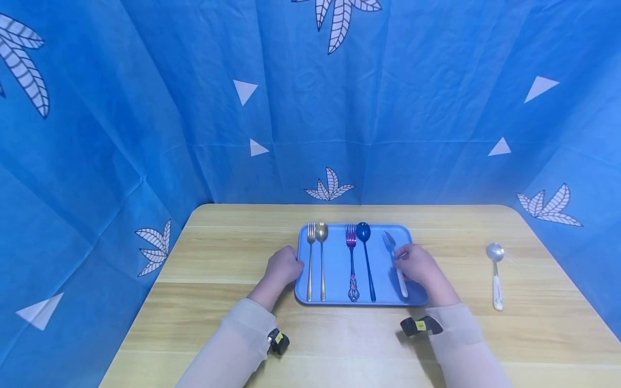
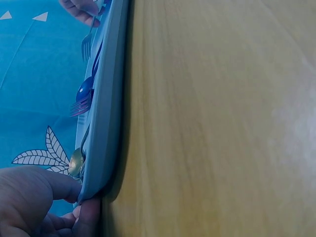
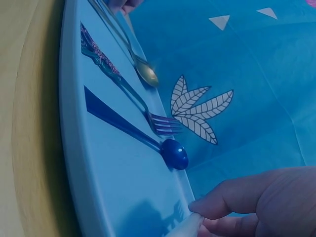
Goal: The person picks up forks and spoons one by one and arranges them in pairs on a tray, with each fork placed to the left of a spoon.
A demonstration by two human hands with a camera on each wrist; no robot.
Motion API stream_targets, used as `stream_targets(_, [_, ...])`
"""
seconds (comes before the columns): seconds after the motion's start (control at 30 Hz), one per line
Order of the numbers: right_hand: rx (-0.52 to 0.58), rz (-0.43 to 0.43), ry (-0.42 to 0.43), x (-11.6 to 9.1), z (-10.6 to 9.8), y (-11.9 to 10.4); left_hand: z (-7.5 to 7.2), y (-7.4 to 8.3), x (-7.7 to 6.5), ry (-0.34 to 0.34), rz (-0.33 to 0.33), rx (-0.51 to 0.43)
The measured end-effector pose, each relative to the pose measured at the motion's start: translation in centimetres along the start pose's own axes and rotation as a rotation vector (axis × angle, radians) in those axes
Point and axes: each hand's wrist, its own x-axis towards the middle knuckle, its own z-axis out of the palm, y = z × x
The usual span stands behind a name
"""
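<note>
A light blue tray (image 1: 336, 267) lies on the table with cutlery on it. My left hand (image 1: 285, 265) grips its left edge, thumb on the rim and fingers curled at its side in the left wrist view (image 2: 34, 202). Over the tray's right part, my right hand (image 1: 416, 262) pinches a white-handled fork (image 1: 402, 284), its tines toward the far side. Left to right on the tray are a gold fork (image 1: 310, 258), a gold spoon (image 1: 322, 233), a purple fork with a patterned handle (image 1: 351, 242) and a dark blue spoon (image 1: 363, 233).
A spoon with a white handle (image 1: 497, 288) lies on the wooden table (image 1: 233, 253), right of the tray. Blue cloth (image 1: 315, 108) with white leaf prints hangs behind the table and along both sides. Each wrist carries a small black camera.
</note>
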Motion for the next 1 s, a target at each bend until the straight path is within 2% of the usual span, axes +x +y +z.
stream_targets(1.0, [0.017,0.051,-0.001,0.16,0.96,-0.07,0.03,-0.12,0.25,0.005,0.002,0.016])
